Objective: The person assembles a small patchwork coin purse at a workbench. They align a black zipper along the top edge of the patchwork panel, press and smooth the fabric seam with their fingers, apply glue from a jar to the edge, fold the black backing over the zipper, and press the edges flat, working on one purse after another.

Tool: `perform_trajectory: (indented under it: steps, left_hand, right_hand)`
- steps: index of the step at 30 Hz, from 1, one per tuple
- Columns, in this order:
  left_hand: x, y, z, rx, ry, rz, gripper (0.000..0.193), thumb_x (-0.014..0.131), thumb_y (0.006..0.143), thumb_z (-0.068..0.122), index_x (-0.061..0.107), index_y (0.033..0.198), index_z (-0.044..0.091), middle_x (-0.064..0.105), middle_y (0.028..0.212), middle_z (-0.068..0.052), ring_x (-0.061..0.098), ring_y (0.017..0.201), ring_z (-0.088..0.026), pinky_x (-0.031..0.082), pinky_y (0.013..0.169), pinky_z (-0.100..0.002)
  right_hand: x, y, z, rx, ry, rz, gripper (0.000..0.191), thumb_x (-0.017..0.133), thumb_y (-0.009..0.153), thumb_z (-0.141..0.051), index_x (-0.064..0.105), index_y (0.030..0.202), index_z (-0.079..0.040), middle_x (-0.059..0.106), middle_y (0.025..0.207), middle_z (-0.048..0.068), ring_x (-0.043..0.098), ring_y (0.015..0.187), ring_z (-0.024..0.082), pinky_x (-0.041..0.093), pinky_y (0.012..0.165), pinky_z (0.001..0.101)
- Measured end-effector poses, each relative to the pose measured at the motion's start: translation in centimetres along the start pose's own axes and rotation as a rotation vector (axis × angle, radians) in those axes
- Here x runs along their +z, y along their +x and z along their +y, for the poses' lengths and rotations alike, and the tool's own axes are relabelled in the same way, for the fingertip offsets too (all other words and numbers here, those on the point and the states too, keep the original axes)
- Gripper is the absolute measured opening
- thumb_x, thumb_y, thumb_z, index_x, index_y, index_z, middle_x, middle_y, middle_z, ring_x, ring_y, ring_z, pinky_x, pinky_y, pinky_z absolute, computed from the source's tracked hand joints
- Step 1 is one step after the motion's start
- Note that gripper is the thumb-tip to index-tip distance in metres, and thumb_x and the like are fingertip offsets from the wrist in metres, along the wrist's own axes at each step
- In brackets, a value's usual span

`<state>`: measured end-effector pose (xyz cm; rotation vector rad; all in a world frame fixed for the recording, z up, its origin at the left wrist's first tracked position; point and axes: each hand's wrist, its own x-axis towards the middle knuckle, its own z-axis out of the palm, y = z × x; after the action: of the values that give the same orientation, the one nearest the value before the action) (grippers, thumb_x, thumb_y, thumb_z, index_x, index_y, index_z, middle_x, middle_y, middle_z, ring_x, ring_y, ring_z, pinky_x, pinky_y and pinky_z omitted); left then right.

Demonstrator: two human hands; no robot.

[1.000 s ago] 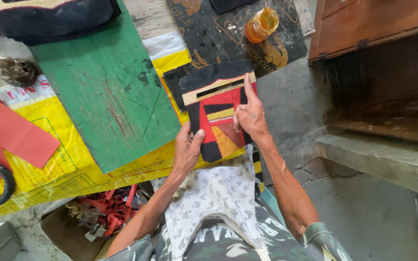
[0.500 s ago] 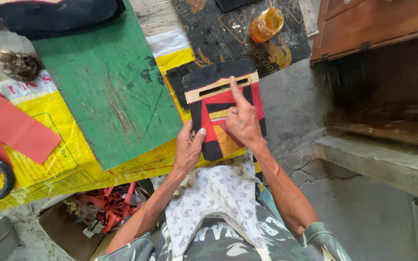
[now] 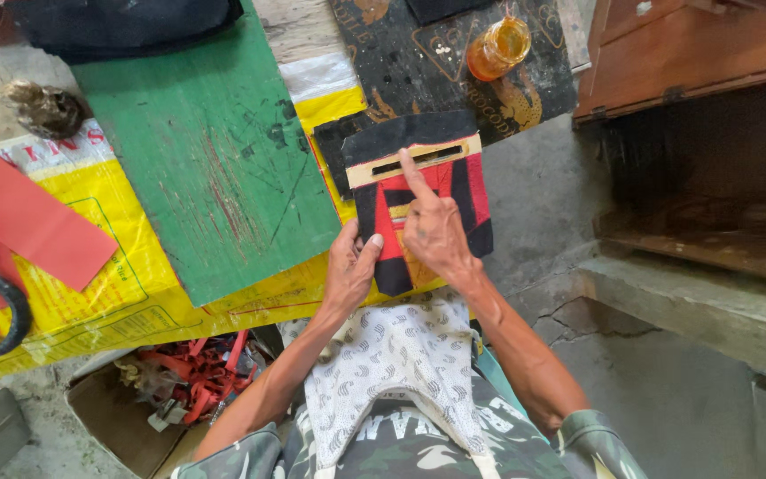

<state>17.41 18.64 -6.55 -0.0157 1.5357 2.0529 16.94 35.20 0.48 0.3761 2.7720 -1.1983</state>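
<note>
Concrete floor under one yellow sack [image 3: 64, 266] and one green board [image 3: 214, 151], both left of the hands. One black-and-red patchwork piece [image 3: 467, 191] lies under them — left hand [image 3: 347, 270] pinches its lower edge, right hand [image 3: 432, 226] loose, forefinger pressing the tan slotted strip [image 3: 414, 160]. One amber jar [image 3: 498, 46] beyond.

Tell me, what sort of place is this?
Probably a small craft workshop on a bare concrete floor: a scored green cutting board, an amber jar perhaps of glue, and a box of red scraps.
</note>
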Motion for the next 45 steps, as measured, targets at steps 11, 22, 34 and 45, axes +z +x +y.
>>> perform_trajectory:
  steps: [11, 22, 34, 45]
  left_hand:
    - [-0.2, 0.1, -0.2, 0.026, 0.175, 0.034, 0.018, 0.062, 0.100, 0.009, 0.063, 0.116, 0.001, 0.045, 0.081, 0.007, 0.039, 0.071, -0.004, 0.037, 0.060, -0.022]
    - [0.0, 0.0, 0.2, -0.017, 0.206, 0.054, 0.015, 0.061, 0.100, 0.010, 0.062, 0.112, 0.000, 0.043, 0.078, 0.007, 0.038, 0.070, -0.004, 0.036, 0.059, -0.022]
    - [0.0, -0.2, 0.6, -0.020, -0.020, -0.016, 0.021, 0.058, 0.102, 0.010, 0.058, 0.120, -0.001, 0.064, 0.096, 0.003, 0.054, 0.080, -0.001, 0.049, 0.072, -0.018]
    - [-0.3, -0.1, -0.3, -0.048, 0.004, -0.005, 0.023, 0.059, 0.102, 0.011, 0.059, 0.122, -0.001, 0.065, 0.093, 0.003, 0.054, 0.077, -0.002, 0.048, 0.070, -0.019]
  right_hand:
    - [1.3, 0.0, -0.6, -0.108, -0.369, -0.157, 0.100, 0.067, 0.076, 0.001, 0.025, 0.163, -0.023, 0.056, 0.054, 0.018, 0.061, 0.051, 0.039, 0.047, 0.053, 0.0513]
    - [1.4, -0.4, -0.4, -0.185, -0.278, -0.104, 0.099, 0.067, 0.074, 0.003, 0.028, 0.162, -0.019, 0.060, 0.061, 0.016, 0.063, 0.057, 0.037, 0.048, 0.056, 0.0499]
    - [-2.1, -1.4, 3.5, -0.077, 0.084, 0.431, 0.055, 0.047, 0.087, 0.009, 0.065, 0.133, -0.013, 0.065, 0.088, 0.011, 0.066, 0.076, 0.025, 0.056, 0.069, 0.0383]
    - [-3.6, 0.0, 7.3, -0.144, -0.319, 0.265, 0.080, 0.046, 0.077, 0.015, 0.045, 0.156, -0.001, 0.051, 0.103, 0.020, 0.052, 0.099, 0.039, 0.045, 0.094, 0.0478]
